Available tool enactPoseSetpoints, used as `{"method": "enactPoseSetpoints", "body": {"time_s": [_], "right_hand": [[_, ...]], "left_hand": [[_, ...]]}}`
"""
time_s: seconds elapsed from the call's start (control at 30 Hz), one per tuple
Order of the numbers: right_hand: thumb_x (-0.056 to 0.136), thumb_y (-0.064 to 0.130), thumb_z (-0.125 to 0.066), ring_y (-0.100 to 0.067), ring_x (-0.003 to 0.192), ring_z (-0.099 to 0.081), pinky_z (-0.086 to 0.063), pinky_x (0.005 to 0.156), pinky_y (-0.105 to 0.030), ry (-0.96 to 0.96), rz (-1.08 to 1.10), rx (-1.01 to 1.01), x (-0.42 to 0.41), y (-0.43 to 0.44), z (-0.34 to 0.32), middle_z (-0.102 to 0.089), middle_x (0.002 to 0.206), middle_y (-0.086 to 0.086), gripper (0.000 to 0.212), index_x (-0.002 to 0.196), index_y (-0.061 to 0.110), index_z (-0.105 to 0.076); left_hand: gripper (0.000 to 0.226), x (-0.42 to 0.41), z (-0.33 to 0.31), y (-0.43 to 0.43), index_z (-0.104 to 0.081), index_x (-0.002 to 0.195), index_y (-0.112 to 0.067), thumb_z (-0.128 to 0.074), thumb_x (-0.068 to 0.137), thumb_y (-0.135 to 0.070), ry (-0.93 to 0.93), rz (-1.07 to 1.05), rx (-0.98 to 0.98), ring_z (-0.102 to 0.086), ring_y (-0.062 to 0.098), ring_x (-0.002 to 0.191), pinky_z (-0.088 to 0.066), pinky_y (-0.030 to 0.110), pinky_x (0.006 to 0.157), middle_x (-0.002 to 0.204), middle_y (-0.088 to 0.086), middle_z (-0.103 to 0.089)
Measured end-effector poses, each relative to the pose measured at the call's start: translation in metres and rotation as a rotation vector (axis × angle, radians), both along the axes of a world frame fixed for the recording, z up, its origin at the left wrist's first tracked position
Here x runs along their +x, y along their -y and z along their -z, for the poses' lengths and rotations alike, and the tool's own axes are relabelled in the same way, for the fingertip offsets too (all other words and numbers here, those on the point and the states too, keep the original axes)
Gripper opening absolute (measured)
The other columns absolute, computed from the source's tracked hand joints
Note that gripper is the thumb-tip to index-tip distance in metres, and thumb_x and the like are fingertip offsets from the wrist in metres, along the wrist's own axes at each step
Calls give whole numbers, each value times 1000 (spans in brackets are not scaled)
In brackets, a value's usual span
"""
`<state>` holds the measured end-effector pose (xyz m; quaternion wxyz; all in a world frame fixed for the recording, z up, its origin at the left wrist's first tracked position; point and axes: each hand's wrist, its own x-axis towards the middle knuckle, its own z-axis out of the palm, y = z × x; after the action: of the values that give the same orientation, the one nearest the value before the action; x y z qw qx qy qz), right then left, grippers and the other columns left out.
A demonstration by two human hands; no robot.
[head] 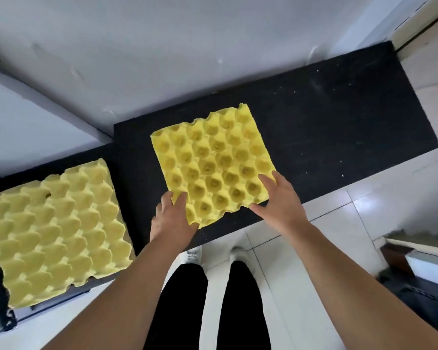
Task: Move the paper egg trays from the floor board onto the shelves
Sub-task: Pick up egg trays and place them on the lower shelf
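Note:
A yellow paper egg tray point(213, 162) is over the black floor board point(339, 117), cups facing up; whether it is lifted off the board I cannot tell. My left hand point(173, 218) grips its near left corner, fingers on top and thumb at the edge. My right hand point(280, 200) holds the near right corner, fingers over the rim and thumb along the near edge. At the left, a stack of yellow egg trays point(58, 228) rests on a black shelf point(127, 157) nearer to the camera than the board.
A pale wall point(162, 46) runs behind the board and the shelf. White floor tiles point(339, 218) lie in front of the board, with my legs and white shoes point(195, 256) on them. A dark low object point(415, 269) sits at the right edge.

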<state>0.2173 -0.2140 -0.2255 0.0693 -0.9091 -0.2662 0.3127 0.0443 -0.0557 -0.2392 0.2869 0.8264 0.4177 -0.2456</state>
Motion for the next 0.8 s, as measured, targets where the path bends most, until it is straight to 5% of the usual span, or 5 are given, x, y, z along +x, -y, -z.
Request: {"method": "enactPoseSetpoints", "body": {"time_s": [0.2, 0.4, 0.8], "right_hand": [[73, 56, -70, -32, 144, -3, -13, 116, -44, 19, -113, -66, 28, -2, 65, 3, 155, -18, 91, 146, 32, -22], [64, 51, -79, -37, 138, -15, -27, 111, -49, -27, -87, -11, 40, 0, 91, 2, 151, -15, 97, 143, 38, -25], [62, 49, -81, -31, 131, -22, -35, 106, -46, 0, -153, 206, 30, -2, 0, -10, 147, -6, 91, 140, 38, -35]], "left_hand": [[86, 15, 53, 20, -18, 143, -32, -74, 78, -33, -15, -175, -11, -29, 29, 129, -45, 42, 92, 148, 3, 4], [86, 11, 78, 34, -21, 145, -33, -75, 79, -23, 72, -360, -9, -32, 32, 130, -43, 47, 96, 151, 7, -6], [88, -15, -19, 39, -25, 148, -32, -76, 77, -28, 163, -442, 97, -31, 34, 134, -38, 44, 104, 155, 9, -10]]}}
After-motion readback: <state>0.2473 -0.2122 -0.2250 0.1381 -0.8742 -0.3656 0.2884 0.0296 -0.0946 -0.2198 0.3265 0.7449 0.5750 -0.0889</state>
